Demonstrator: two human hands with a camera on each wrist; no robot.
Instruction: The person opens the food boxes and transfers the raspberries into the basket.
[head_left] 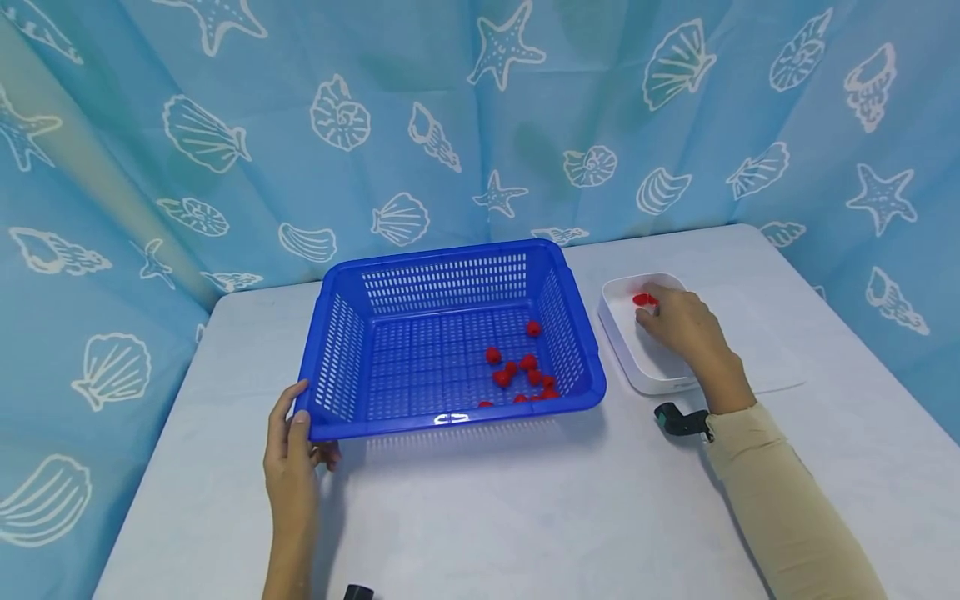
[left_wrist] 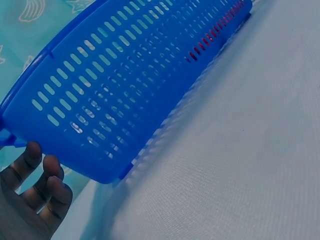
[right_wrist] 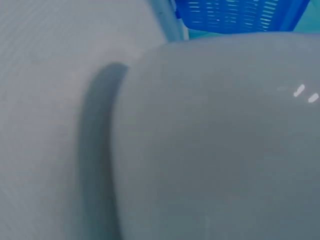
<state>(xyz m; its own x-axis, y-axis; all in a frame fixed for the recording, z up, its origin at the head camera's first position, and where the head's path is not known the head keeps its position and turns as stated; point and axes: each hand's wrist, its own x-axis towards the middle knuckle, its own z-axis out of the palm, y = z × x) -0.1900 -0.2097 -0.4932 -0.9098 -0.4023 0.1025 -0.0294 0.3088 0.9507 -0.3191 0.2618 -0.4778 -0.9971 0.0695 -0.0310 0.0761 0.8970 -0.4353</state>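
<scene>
A blue plastic basket [head_left: 450, 421] with slotted walls stands on the table, and several small red berries that look like raspberries [head_left: 501, 378] lie toward its front right. My left hand [head_left: 291, 450] grips the basket's front left corner, thumb on the rim and other fingers below it. In the left wrist view, curled fingers [left_wrist: 59, 192] show beside the basket wall [left_wrist: 90, 135]. Inside a white tub [head_left: 622, 337] to the right, my right hand [head_left: 686, 325] has thumb and fingertips around a red berry [head_left: 642, 299]. The right wrist view shows the tub's outer wall [right_wrist: 215, 135], with that hand hidden.
A white cloth covers the table [head_left: 480, 517]. Behind it hangs a blue curtain [head_left: 450, 125] with shell prints. A black wrist-camera piece [head_left: 678, 419] sits by the right wrist, close to the tub. A shadow runs under the basket's front edge.
</scene>
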